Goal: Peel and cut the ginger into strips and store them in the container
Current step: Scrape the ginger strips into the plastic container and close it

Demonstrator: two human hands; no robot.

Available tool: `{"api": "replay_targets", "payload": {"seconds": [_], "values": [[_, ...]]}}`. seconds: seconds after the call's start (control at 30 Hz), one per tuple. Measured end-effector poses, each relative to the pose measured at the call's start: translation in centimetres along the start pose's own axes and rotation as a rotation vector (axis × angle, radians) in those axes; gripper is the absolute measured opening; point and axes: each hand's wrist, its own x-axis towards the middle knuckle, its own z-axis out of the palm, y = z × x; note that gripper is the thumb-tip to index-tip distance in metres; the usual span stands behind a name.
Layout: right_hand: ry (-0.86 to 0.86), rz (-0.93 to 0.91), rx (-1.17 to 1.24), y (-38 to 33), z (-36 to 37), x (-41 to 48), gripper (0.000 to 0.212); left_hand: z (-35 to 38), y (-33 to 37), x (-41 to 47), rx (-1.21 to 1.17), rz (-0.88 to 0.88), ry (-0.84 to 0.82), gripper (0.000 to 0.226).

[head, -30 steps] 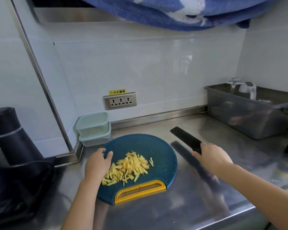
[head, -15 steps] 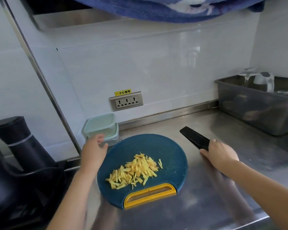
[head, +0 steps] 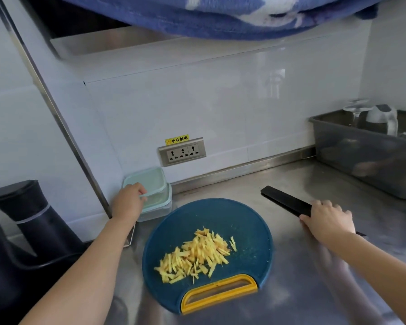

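Cutting board (head: 220, 219): round, dark blue, yellow handle on its near edge, lying flat on the steel counter (head: 291, 289).
Ginger strips (head: 195, 254): loose yellow pile on the board, near-left of its middle.
Top container (head: 148, 181): pale green, lidded, stacked on a lower container (head: 159, 207) just beyond the board's far-left edge, against the wall.
Left hand (head: 129, 200): far-left of the board, fingers curled round the top container's near corner.
Knife (head: 284, 199): black, flat on the counter to the right of the board, tip pointing away.
Right hand (head: 328, 219): right of the board, fingers folded down over the knife's handle end.
Grey tub (head: 361, 158): far right of the board.
Power socket (head: 182, 152): on the wall beyond the board.
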Motion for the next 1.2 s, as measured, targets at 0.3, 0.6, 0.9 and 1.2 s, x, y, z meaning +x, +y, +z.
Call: {"api": "replay_targets", "payload": {"seconds": [0.3, 0.6, 0.9, 1.2], "values": [[0.026, -0.176, 0.186, -0.6, -4.4, -1.1, 0.054, -5.4, 8.3, -4.0, -0.101, 0.223, 0.051, 0.012], [0.010, -0.837, 0.662, 3.4, -11.7, -8.7, 0.075, -9.7, 16.9, -17.6, -0.282, 0.591, -0.370, 0.008], [-0.084, -0.935, 0.344, 4.9, -10.7, -14.5, 0.035, -5.3, 17.9, -24.0, -0.526, 0.604, -0.537, 0.015], [-0.198, -0.921, 0.123, 4.8, -11.6, -16.3, 0.025, -4.7, 15.9, -24.3, -0.572, 0.505, -0.470, 0.015]]}}
